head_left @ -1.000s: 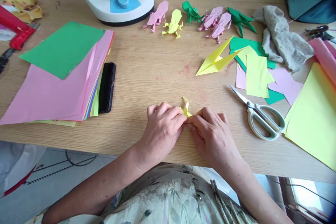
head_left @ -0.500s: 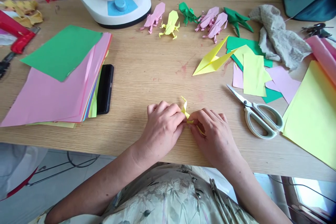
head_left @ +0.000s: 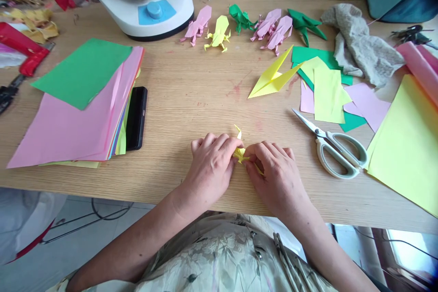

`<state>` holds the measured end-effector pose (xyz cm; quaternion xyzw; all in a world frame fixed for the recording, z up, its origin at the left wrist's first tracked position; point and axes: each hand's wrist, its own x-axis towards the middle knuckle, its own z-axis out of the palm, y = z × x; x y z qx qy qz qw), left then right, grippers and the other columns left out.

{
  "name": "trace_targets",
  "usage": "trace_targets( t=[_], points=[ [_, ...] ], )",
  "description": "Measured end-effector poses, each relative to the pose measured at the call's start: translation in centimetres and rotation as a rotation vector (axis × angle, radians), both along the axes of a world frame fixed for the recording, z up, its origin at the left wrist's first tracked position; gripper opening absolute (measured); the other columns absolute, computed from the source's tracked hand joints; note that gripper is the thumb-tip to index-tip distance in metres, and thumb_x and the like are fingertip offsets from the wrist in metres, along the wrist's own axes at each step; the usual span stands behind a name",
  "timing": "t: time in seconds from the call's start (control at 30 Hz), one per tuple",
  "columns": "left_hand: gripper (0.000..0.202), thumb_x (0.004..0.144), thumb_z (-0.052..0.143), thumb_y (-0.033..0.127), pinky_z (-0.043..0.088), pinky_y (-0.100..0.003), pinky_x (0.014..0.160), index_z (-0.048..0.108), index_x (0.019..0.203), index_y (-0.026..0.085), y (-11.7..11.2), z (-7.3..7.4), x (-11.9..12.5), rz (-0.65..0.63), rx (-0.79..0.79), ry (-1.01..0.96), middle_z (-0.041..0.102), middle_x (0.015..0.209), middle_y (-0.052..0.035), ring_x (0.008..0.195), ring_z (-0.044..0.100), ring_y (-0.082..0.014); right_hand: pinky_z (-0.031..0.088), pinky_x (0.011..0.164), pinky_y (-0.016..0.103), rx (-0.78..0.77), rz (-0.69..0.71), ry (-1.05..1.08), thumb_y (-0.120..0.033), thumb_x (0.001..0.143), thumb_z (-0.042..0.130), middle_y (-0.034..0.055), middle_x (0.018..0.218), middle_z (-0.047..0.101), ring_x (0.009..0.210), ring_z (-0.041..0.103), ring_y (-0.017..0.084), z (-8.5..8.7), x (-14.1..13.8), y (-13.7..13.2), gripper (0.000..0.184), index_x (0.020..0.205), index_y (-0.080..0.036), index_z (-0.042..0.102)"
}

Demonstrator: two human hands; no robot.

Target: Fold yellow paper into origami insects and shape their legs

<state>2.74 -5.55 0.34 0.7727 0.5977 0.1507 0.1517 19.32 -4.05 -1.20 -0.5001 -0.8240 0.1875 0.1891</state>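
Note:
A small piece of folded yellow paper [head_left: 240, 154] is pinched between both hands near the table's front edge. My left hand [head_left: 214, 164] grips its left side with thumb and fingertips. My right hand [head_left: 273, 169] pinches its right side, and a thin yellow tip shows below those fingers. One narrow point of the paper sticks up above the hands; much of the rest is hidden by fingers. Right of my right hand lie scissors [head_left: 337, 148], blades slightly apart. Beyond the hands rests a larger yellow folded paper [head_left: 273, 80] with two long points.
Paper frogs [head_left: 219, 32] in pink, yellow and green stand along the back by a white fan [head_left: 157, 13]. At left are a paper stack [head_left: 78, 127] and a black phone [head_left: 137, 118]. Paper scraps [head_left: 328, 93], a grey cloth [head_left: 362, 45] and yellow sheets [head_left: 407, 155] lie right.
The fingertips have parted slightly, and more of the yellow paper's middle shows between them. Both hands keep their hold. The whole view has shifted a little.

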Motion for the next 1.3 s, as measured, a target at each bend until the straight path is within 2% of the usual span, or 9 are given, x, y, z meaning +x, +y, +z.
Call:
trace_targets(
  t=[0.17, 0.33, 0.43, 0.53, 0.63, 0.73, 0.83, 1.03, 1.3],
  points=[
    [0.017, 0.091, 0.053, 0.014, 0.031, -0.039, 0.081, 0.055, 0.106, 0.022, 0.3, 0.0, -0.1, -0.022, 0.046, -0.024, 0.064, 0.100, -0.0046, 0.095, 0.052, -0.0232, 0.027, 0.069, 0.032, 0.027, -0.019, 0.009, -0.018, 0.091, 0.054, -0.0017, 0.074, 0.061, 0.071, 0.052, 0.016, -0.1, -0.1, 0.1, 0.012, 0.080, -0.021, 0.049],
    [0.007, 0.093, 0.053, 0.019, 0.030, -0.039, 0.081, 0.059, 0.097, 0.022, 0.7, -0.4, 0.2, -0.072, 0.021, -0.009, 0.062, 0.098, -0.0036, 0.094, 0.051, -0.0224, 0.030, 0.072, 0.033, 0.055, -0.012, 0.052, -0.015, 0.093, 0.054, 0.0004, 0.079, 0.063, 0.074, 0.052, 0.017, 0.7, 2.2, -1.4, 0.008, 0.086, -0.020, 0.056],
    [0.008, 0.093, 0.053, 0.019, 0.030, -0.039, 0.081, 0.060, 0.093, 0.023, 0.6, -0.5, 0.2, -0.082, 0.045, -0.011, 0.062, 0.097, -0.0028, 0.093, 0.051, -0.0218, 0.030, 0.073, 0.034, 0.163, -0.016, 0.053, -0.013, 0.093, 0.056, 0.0025, 0.086, 0.064, 0.076, 0.052, 0.017, 1.0, 4.0, -3.2, 0.011, 0.096, -0.021, 0.063],
    [0.011, 0.094, 0.052, 0.019, 0.029, -0.040, 0.081, 0.062, 0.092, 0.024, 0.5, -0.6, 0.1, -0.087, 0.078, 0.001, 0.064, 0.097, -0.0020, 0.092, 0.051, -0.0217, 0.030, 0.071, 0.034, 0.221, 0.048, 0.025, -0.008, 0.091, 0.058, 0.0038, 0.089, 0.064, 0.074, 0.050, 0.016, 0.6, 4.7, -4.7, 0.027, 0.113, -0.021, 0.064],
    [0.014, 0.094, 0.052, 0.018, 0.029, -0.041, 0.081, 0.063, 0.091, 0.025, 0.5, -0.7, 0.2, -0.121, 0.111, 0.012, 0.068, 0.094, -0.0010, 0.091, 0.052, -0.0213, 0.030, 0.070, 0.035, 0.240, 0.090, -0.031, -0.004, 0.090, 0.057, 0.0059, 0.092, 0.064, 0.076, 0.049, 0.017, 0.0, 4.7, -5.3, 0.037, 0.125, -0.017, 0.061],
    [0.016, 0.095, 0.053, 0.017, 0.029, -0.041, 0.083, 0.066, 0.091, 0.026, 0.3, -0.7, 0.1, -0.191, 0.181, 0.032, 0.071, 0.093, 0.0016, 0.088, 0.054, -0.0192, 0.030, 0.069, 0.035, 0.242, 0.100, -0.057, -0.006, 0.089, 0.057, 0.0067, 0.090, 0.063, 0.076, 0.048, 0.018, -0.6, 4.7, -5.3, 0.038, 0.126, -0.014, 0.061],
    [0.017, 0.096, 0.054, 0.017, 0.030, -0.040, 0.085, 0.067, 0.098, 0.026, -0.1, -0.6, -0.2, -0.265, 0.266, 0.077, 0.074, 0.096, 0.0028, 0.086, 0.058, -0.0162, 0.031, 0.070, 0.036, 0.242, 0.107, -0.060, -0.008, 0.090, 0.057, 0.0075, 0.091, 0.063, 0.076, 0.048, 0.018, -0.7, 4.8, -5.2, 0.036, 0.126, -0.012, 0.061],
    [0.028, 0.098, 0.046, 0.013, 0.035, -0.040, 0.093, 0.063, 0.121, 0.012, -1.1, -0.1, -1.4, -0.502, 0.375, 0.187, 0.073, 0.113, -0.0070, 0.102, 0.061, -0.0179, 0.032, 0.071, 0.036, 0.238, 0.109, -0.060, -0.012, 0.092, 0.056, 0.0079, 0.091, 0.064, 0.075, 0.048, 0.018, -0.9, 4.7, -5.2, 0.030, 0.122, -0.012, 0.063],
    [0.034, 0.097, 0.049, 0.010, 0.039, -0.038, 0.092, 0.059, 0.130, 0.012, -1.4, -0.1, -2.3, -0.625, 0.402, 0.296, 0.066, 0.131, -0.0074, 0.115, 0.060, -0.0190, 0.032, 0.068, 0.035, 0.258, 0.009, 0.017, -0.009, 0.088, 0.062, 0.0076, 0.090, 0.063, 0.074, 0.050, 0.017, -1.5, 6.2, -5.7, 0.039, 0.127, -0.014, 0.060]
  ],
)
